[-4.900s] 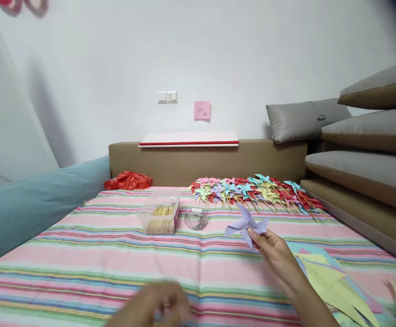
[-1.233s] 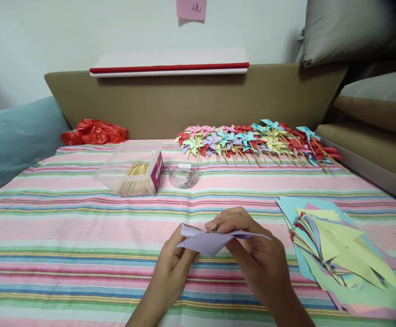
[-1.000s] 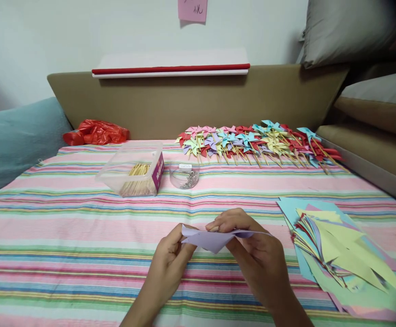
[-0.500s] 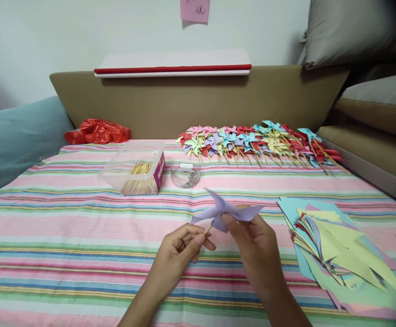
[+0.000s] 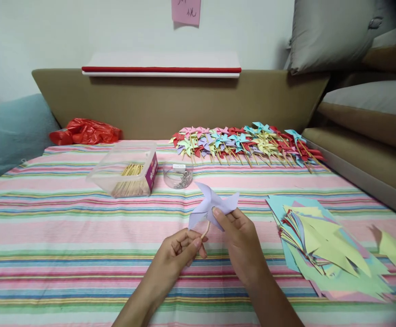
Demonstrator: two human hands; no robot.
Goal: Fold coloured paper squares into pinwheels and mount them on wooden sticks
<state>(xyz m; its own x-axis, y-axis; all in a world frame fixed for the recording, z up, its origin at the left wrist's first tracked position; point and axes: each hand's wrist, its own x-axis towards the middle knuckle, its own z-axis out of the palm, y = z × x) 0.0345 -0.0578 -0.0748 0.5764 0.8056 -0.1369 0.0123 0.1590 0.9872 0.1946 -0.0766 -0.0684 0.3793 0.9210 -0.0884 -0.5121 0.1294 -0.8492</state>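
Observation:
A purple paper pinwheel (image 5: pixel 205 204) is held between my two hands above the striped cloth. My left hand (image 5: pixel 181 249) pinches its thin wooden stick (image 5: pixel 205 230) between thumb and fingertips. With the thumb on the front at its centre and the fingers behind the paper, my right hand (image 5: pixel 239 240) grips the pinwheel's head. Just beyond stands a round clear tub (image 5: pixel 178 176) with small silvery pins inside. To its left, a clear plastic box (image 5: pixel 106 171) lies tipped with many wooden sticks (image 5: pixel 131 179) in it.
Many finished pinwheels (image 5: pixel 245 143) in several colours lie in a heap at the back right. On the right, cut paper pieces (image 5: pixel 327 240) rest on coloured sheets. A red plastic bag (image 5: pixel 89 131) sits at the back left, and cushions (image 5: pixel 371 102) are stacked at the right edge.
The pinwheel's head has turned and tilted so its face shows more toward me. My right hand has shifted slightly left with it. The whole view has swung a little to the right.

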